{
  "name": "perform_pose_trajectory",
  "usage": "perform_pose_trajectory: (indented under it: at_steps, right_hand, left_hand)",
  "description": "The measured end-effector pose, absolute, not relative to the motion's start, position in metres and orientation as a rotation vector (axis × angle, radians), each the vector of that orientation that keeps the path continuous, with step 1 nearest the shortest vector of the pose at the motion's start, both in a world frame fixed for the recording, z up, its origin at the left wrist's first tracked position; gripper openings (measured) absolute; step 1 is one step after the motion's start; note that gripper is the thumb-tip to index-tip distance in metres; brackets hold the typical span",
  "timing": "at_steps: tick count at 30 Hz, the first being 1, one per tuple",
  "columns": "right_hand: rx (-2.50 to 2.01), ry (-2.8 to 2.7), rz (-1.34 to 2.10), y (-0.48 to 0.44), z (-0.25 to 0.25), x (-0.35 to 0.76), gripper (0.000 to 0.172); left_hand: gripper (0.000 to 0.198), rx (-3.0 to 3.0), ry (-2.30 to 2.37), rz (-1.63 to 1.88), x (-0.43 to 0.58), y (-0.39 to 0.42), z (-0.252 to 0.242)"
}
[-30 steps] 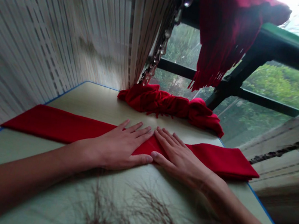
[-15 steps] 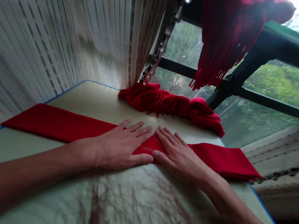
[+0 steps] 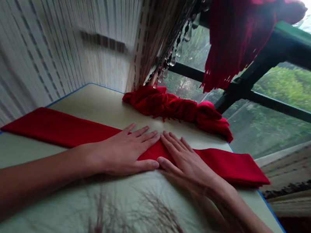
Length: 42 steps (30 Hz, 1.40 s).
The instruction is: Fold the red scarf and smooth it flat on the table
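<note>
A long red cloth [image 3: 53, 128], folded into a flat band, lies across the pale table [image 3: 92, 102] from left to right. My left hand [image 3: 126, 153] lies flat on its middle with fingers stretched out. My right hand [image 3: 185, 162] lies flat beside it, fingers also spread, the fingertips of both hands almost touching. Neither hand grips anything.
A second red scarf [image 3: 174, 107] lies bunched at the table's far edge. A third red fringed cloth [image 3: 236, 34] hangs from a dark window rail [image 3: 302, 49]. Striped curtains [image 3: 54, 29] with hanging beads close the left; another curtain [image 3: 303, 171] sways at right. Loose hair strands blur the foreground.
Both hands stay flat on the red cloth. The curtains and beads sway, and the right curtain has dropped lower in view.
</note>
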State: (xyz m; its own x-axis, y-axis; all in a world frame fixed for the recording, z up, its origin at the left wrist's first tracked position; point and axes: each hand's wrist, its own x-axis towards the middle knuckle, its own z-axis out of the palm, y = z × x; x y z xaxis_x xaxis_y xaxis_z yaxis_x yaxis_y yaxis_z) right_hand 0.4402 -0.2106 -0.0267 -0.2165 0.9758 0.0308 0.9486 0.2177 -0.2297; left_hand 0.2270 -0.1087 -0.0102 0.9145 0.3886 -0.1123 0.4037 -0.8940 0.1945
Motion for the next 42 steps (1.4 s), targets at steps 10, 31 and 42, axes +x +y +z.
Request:
perform_pose_trajectory:
  at_steps: [10, 31, 42]
  right_hand:
    - [-1.799, -2.314, 0.219, -0.2115, -0.0296, 0.4437, 0.075]
    - [-1.849, -2.36, 0.184, -0.2101, -0.0292, 0.4426, 0.081]
    - [-1.857, -2.365, 0.167, -0.2109, -0.0289, 0.4422, 0.081]
  left_hand:
    - [0.084, 2.87, 0.605, -0.095, 0.2273, -0.1095, -0.0096]
    - [0.086, 2.872, 0.639, -0.193, 0.2277, -0.1111, -0.0061]
    - [0.087, 2.869, 0.64, -0.18, 0.2265, -0.1105, -0.0085]
